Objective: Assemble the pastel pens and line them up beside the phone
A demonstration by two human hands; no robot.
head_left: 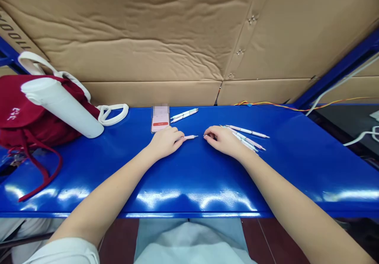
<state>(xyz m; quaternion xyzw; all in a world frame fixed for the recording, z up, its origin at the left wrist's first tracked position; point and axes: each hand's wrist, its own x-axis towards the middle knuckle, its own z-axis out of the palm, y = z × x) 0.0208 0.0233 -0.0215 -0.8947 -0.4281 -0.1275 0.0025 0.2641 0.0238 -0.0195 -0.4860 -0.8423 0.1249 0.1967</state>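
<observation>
Resting on the blue table (189,177), which hand holds the pink pen?

— The left hand (164,141). Its fingers curl closed around the pink pen (189,137), which lies flat on the tabletop with its tip pointing right, toward the other hand.

— And the right hand?

— The right hand (222,139) lies palm down just across from the pen tip, fingers bent. Something small shows at its fingertips, too small to name, so a grip cannot be confirmed.

— Where are the other pens?

— A loose cluster of pens (247,137) lies just beyond the right hand, touching or nearly touching its far side. Two more pens (184,115) lie side by side near the back edge.

— What else occupies the surface?

— A phone (160,121) lies flat just behind the left hand. At far left a white bottle (63,106) leans on a red bag (23,117). Cardboard (177,38) lines the wall behind.
</observation>
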